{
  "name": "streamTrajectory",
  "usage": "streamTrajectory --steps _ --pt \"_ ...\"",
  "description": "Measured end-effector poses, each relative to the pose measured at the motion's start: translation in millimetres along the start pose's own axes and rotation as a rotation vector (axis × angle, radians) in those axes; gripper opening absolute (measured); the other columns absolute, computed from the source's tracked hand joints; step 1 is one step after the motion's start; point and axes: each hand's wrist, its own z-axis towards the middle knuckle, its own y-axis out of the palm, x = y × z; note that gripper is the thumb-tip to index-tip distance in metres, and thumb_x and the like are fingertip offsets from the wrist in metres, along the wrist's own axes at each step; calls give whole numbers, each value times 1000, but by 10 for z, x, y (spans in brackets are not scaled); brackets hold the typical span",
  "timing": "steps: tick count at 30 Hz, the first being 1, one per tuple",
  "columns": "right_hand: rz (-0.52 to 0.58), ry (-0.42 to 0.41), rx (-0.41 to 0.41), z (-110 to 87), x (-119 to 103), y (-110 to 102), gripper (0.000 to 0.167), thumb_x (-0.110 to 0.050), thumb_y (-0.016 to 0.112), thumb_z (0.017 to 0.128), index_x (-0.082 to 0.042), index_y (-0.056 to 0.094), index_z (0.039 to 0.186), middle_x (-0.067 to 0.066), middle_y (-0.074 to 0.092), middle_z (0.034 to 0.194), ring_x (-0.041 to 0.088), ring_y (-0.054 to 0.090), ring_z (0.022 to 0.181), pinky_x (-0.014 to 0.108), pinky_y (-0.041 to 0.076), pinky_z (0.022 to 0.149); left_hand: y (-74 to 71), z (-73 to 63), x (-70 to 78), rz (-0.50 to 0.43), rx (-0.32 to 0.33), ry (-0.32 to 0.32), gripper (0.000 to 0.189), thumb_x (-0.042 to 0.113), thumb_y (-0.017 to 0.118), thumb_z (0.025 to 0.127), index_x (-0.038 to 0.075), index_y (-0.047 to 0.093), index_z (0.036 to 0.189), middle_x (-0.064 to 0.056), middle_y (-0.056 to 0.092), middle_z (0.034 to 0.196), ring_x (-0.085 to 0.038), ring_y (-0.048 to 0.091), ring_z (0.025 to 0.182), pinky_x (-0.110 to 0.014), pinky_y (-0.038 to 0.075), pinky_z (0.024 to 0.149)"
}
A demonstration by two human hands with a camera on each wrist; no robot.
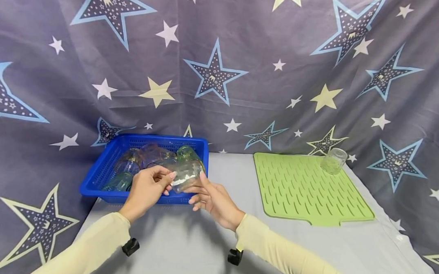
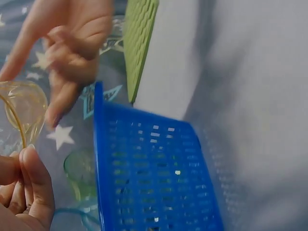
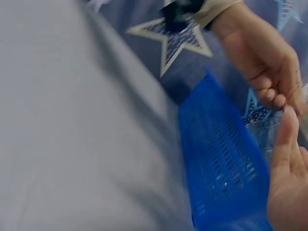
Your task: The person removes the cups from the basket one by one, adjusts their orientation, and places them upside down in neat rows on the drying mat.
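A clear, faintly amber drinking glass [image 1: 184, 175] lies tilted on its side between both hands, over the front of the blue basket [image 1: 92, 190]. My left hand [image 1: 149, 187] pinches its rim between thumb and fingers; the left wrist view shows this amber rim close up. From the right, my right hand [image 1: 216, 202] holds the other end, thumb above and index finger beneath, the remaining fingers loosely bent. Behind them, several tinted glasses lie in the basket, among them a green glass [image 1: 187, 153] and a teal one [image 1: 120, 181], partly hidden.
A green drying mat [image 1: 294, 185] lies on the right of the grey-white table [image 1: 185, 250]. One clear glass [image 1: 333, 161] stands at the mat's far right corner. A star-patterned curtain [image 1: 251, 93] hangs behind the table and along its sides.
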Motion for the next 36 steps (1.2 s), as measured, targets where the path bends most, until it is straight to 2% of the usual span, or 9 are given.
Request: streamTrajectory --steps 6,11,17,23,26,28,31,36 --pt "120 7 -6 1 -45 -1 44 -52 59 102 -9 64 111 2 69 100 15 63 84 24 51 66 124 -16 -8 -9 -42 52 16 25 72 100 10 75 104 -1 72 79 -18 69 63 -32 57 57" --pt "118 -22 16 3 -21 -103 41 -48 62 102 -9 65 114 1 68 99 14 59 82 23 49 63 202 -26 -57 38 -77 126 16 23 73 98 11 76 110 -1 74 87 -16 70 69 -32 58 62" --pt "134 -39 63 7 -36 -250 49 -49 61 102 -6 60 124 3 68 103 12 58 80 23 50 64 326 -22 -86 202 -79 297 18 18 76 96 10 76 111 3 70 92 -7 64 76 -30 55 68" --pt "186 -72 117 31 -77 -426 49 -48 59 103 -5 54 126 2 66 99 12 60 81 23 51 66 434 -30 -95 345 -143 467 13 20 79 93 10 78 100 2 67 91 -11 58 81 -33 53 71" --pt "179 -86 132 38 -100 -519 41 -44 58 104 -8 55 124 1 67 95 12 60 80 24 50 65 477 -22 -95 443 -144 570 13 21 82 89 9 79 95 2 67 88 -13 56 83 -34 52 74" --pt "155 -99 141 34 -114 -584 34 -40 56 106 -10 55 120 1 68 94 13 61 79 25 50 64 491 -14 -79 494 -141 618 14 22 83 88 9 80 93 3 66 85 -14 55 80 -34 51 73" --pt "116 -124 153 24 -136 -694 25 -35 54 107 -13 55 117 2 68 95 14 61 80 25 49 63 504 5 -53 554 -142 643 16 25 83 88 9 81 91 3 66 83 -15 54 77 -32 52 72" --pt "83 -153 189 10 -185 -895 20 -30 54 108 -12 53 117 1 63 92 13 59 78 25 49 62 528 33 13 611 -173 633 17 25 82 89 8 81 92 1 65 82 -17 55 75 -34 54 71"
